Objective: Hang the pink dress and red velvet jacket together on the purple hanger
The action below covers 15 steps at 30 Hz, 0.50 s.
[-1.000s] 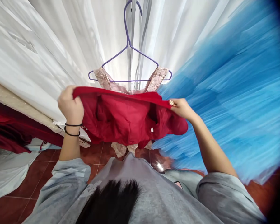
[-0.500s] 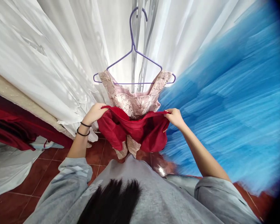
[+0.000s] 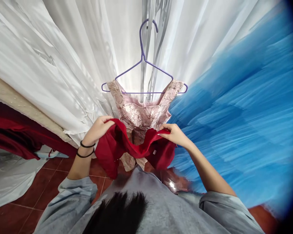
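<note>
A piece of red cloth (image 3: 135,150) is stretched between my two hands, sagging in the middle. My left hand (image 3: 101,128) pinches its upper left edge. The right edge is gripped by the thumb and fingers of my right hand (image 3: 174,134). Just behind the cloth, a pink and gold floral dress (image 3: 146,113) hangs by its wide straps from a purple hanger (image 3: 144,61). The cloth hides part of the dress below the bodice; a bit of the gold-patterned skirt shows beneath. I cannot make out what kind of garment the red cloth is.
White drapes (image 3: 83,42) fill the back and left. A large blue tulle garment (image 3: 239,120) spreads along the right side. Dark red garments (image 3: 17,130) and a cream sparkly fabric (image 3: 26,104) hang at the left. The floor has red tiles (image 3: 48,182).
My right hand has moved inward and down along the red cloth's edge, so the cloth now dips deeper in the middle. My left hand has shifted slightly down. The view has tilted up a little.
</note>
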Motion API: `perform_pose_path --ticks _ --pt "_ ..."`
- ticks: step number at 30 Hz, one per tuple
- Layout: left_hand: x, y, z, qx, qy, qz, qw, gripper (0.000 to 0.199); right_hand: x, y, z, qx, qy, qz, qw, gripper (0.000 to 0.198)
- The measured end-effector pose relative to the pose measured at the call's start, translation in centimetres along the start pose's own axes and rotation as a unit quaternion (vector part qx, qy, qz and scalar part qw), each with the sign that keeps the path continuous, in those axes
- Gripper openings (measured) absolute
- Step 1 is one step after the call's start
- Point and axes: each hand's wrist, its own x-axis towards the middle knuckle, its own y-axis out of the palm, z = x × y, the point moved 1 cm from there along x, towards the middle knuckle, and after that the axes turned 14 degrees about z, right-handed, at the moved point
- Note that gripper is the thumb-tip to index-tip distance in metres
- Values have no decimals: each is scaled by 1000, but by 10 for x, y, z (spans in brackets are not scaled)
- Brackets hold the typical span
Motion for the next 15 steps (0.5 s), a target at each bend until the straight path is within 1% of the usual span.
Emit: perform_pose_path --ticks 1,3,4,5,6,7,8,9,11,12,13,14,15 --pt "0 8 -4 60 9 -9 998 16 2 7 7 21 -29 -13 999 19" --pt "-2 27 -13 174 11 -53 983 11 8 23 24 66 -89 -52 992 17" --pt "-3 37 -18 215 9 -77 973 9 11 33 31 84 -114 -67 988 22" --pt "-4 48 -24 241 10 -93 966 9 15 44 38 98 -132 -76 984 38" --pt "-6 58 -30 253 17 -97 962 7 19 55 44 109 -141 -80 981 59" --pt "-7 67 -35 254 29 -89 963 6 23 67 48 120 -143 -79 979 77" --pt "-8 73 -38 246 44 -66 966 4 28 78 50 133 -140 -72 979 85" --pt "-7 76 -39 231 60 -24 971 3 31 86 50 151 -136 -61 977 79" --pt "4 70 -31 169 98 99 976 5 32 94 45 200 -124 -49 971 48" --pt "15 61 -20 121 123 143 975 12 28 92 41 226 -115 -49 966 37" --pt "30 49 -6 71 148 175 971 24 22 87 35 250 -105 -55 961 31" --pt "49 35 13 15 173 140 975 42 13 79 29 271 -93 -67 956 29" --pt "70 21 34 -18 188 50 981 59 2 69 21 291 -81 -83 950 29"
